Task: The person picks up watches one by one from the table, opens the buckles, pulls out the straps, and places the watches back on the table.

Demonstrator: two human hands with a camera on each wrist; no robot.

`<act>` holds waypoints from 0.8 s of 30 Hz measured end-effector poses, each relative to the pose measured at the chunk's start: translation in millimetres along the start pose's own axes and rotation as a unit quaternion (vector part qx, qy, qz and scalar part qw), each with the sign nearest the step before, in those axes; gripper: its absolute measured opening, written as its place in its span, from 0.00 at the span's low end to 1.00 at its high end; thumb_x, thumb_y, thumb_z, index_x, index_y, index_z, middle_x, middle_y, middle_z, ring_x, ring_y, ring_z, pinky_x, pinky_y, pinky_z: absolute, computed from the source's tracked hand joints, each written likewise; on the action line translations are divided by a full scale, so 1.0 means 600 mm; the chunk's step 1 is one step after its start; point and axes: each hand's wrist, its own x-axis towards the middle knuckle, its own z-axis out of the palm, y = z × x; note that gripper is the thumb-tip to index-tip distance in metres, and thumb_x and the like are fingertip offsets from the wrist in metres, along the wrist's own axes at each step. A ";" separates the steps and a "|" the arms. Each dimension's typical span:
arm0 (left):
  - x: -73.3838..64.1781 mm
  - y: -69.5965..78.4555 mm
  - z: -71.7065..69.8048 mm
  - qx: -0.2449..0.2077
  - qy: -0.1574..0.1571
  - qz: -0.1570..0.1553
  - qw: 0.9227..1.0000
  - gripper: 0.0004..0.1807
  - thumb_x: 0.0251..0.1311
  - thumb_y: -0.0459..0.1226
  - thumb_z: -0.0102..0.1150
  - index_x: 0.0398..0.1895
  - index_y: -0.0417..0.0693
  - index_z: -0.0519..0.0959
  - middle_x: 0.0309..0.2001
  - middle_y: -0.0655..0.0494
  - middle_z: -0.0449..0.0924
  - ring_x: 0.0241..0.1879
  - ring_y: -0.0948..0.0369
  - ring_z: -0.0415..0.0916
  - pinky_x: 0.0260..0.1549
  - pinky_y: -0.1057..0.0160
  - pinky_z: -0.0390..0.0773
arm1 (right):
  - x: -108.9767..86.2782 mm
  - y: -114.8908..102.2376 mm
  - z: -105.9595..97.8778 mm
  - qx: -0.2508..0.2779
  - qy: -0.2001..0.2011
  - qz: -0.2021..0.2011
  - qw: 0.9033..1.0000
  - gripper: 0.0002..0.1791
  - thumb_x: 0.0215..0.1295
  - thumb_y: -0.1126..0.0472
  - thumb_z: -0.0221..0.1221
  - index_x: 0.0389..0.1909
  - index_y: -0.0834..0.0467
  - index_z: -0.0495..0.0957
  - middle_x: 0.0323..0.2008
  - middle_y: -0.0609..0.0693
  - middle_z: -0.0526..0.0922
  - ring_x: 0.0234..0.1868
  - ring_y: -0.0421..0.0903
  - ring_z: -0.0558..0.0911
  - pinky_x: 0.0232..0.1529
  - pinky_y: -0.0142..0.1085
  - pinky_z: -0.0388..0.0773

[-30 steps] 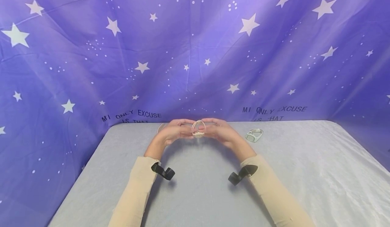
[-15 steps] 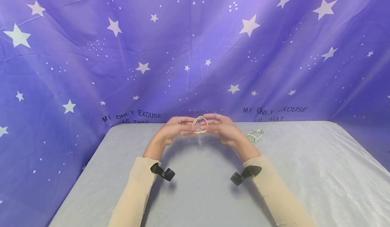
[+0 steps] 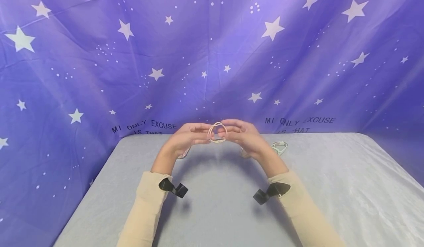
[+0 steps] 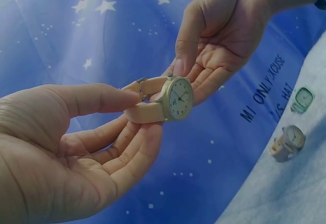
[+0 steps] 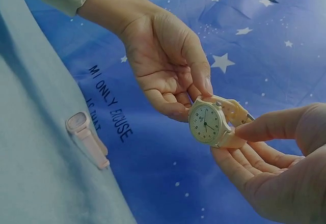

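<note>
A wristwatch with a round pale dial and a cream strap [image 3: 217, 141] is held up between both hands, its strap forming a loop. My left hand [image 3: 190, 138] pinches one side of the strap between thumb and fingers. From the opposite side, my right hand [image 3: 243, 136] pinches it too. The left wrist view shows the watch [image 4: 178, 99] with its dial facing away from the left palm and a metal buckle at the strap. In the right wrist view the dial of the watch [image 5: 206, 123] faces the camera, showing numerals and hands.
On the grey cloth-covered table [image 3: 218, 203] lie a pale green square watch [image 3: 279, 148], a beige round watch [image 4: 288, 143] by the right hand, and a pink watch [image 5: 87, 137] by the left. A purple star-printed curtain [image 3: 212, 55] hangs behind the table.
Both hands have risen slightly with the watch, and its dial has tipped out of the head view. Watches behind the hands have come partly into sight.
</note>
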 end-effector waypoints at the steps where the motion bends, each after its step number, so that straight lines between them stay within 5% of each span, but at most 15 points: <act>1: -0.001 0.002 0.000 -0.002 -0.003 0.003 1.000 0.26 0.63 0.23 0.58 0.65 0.23 0.69 0.51 0.46 0.86 0.44 0.63 0.85 0.55 0.58 0.84 | -0.001 -0.002 0.000 0.001 -0.004 -0.009 1.000 0.31 0.64 0.73 0.61 0.69 0.63 0.69 0.43 0.46 0.88 0.52 0.48 0.86 0.70 0.49 0.72; 7: -0.006 0.011 -0.001 -0.022 -0.016 0.015 1.000 0.26 0.64 0.22 0.55 0.66 0.22 0.68 0.45 0.53 0.86 0.44 0.63 0.85 0.54 0.60 0.84 | -0.010 -0.015 0.000 0.001 -0.010 -0.028 1.000 0.30 0.63 0.73 0.63 0.67 0.64 0.70 0.45 0.46 0.88 0.48 0.42 0.87 0.60 0.35 0.80; 12: -0.011 0.018 0.001 -0.026 -0.025 0.023 0.999 0.27 0.64 0.22 0.55 0.67 0.21 0.66 0.44 0.57 0.86 0.45 0.63 0.85 0.55 0.60 0.84 | -0.015 -0.021 -0.003 0.001 -0.018 -0.048 0.999 0.30 0.63 0.73 0.62 0.67 0.67 0.70 0.48 0.50 0.87 0.47 0.41 0.87 0.60 0.35 0.81; 24: -0.018 0.026 0.012 0.011 -0.025 0.041 0.999 0.24 0.62 0.24 0.59 0.62 0.26 0.73 0.47 0.49 0.87 0.45 0.62 0.86 0.57 0.57 0.83 | -0.024 -0.031 0.000 0.000 -0.035 -0.056 0.998 0.30 0.62 0.74 0.62 0.67 0.67 0.70 0.46 0.52 0.88 0.47 0.42 0.87 0.60 0.37 0.81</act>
